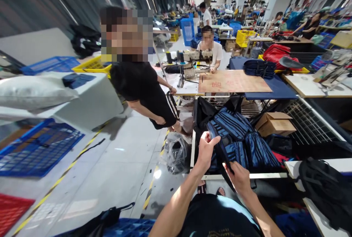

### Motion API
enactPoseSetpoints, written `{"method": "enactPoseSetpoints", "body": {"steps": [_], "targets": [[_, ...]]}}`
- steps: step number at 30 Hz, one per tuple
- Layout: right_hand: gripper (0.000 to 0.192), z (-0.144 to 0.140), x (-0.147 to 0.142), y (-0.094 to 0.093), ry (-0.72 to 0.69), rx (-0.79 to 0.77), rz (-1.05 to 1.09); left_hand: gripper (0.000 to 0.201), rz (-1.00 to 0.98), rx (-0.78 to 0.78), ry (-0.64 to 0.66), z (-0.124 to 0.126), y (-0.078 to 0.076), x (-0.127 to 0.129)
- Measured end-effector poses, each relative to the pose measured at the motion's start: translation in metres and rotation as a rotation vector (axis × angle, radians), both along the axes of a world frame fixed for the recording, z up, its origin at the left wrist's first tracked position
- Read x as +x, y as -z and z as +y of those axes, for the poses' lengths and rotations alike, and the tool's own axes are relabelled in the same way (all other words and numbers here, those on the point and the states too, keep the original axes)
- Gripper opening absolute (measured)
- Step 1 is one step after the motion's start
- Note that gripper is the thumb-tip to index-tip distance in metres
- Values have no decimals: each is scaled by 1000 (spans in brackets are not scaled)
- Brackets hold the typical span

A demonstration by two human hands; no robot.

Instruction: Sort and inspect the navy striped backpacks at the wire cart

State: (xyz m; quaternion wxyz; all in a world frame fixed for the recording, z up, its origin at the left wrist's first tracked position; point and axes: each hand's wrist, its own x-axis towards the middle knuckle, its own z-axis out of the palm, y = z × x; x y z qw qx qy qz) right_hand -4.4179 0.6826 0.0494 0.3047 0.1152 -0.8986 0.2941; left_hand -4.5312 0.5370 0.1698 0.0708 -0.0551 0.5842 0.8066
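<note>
A dark blue fabric piece (224,149) is held up w/ both hands: left hand (206,148) grip clamped on its top edge, right hand (238,178) grip clamped lower. More blue pieces (247,138) are piled just beyond, on the table (264,175).

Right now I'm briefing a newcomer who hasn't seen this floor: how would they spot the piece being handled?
Find the wire bin in front of the sewing machine table. On its near side lies a heap of blue striped bags. The one meant is the dark blue piece gripped by left hand and right hand.
</note>
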Motion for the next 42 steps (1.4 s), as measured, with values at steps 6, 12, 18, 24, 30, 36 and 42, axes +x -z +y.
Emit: {"method": "enactPoseSetpoints", "body": {"steps": [6,12,18,24,30,36,42], "targets": [[34,27,-4,-17,-245,-161,-220,29,101,-172,147,-20,-1,15],[72,84,-71,-114,-224,40,-40,30,394,-542,683,-38,-47,29],[43,111,-64,-143,-597,101,-520,17,941,-1051,638,-82,-79,52],[28,91,-30,-111,-516,-187,-694,31,1085,-1262,110,-120,-67,37],[31,89,-49,-120,-168,-178,-370,20,1324,-1636,-211,-115,-34,25],[31,82,-55,-117,34,-157,-195,10,1376,-1537,-394,-114,-20,9],[28,76,-42,-120,-128,-275,-417,5,1237,-1495,-548,-121,-13,0]]}}
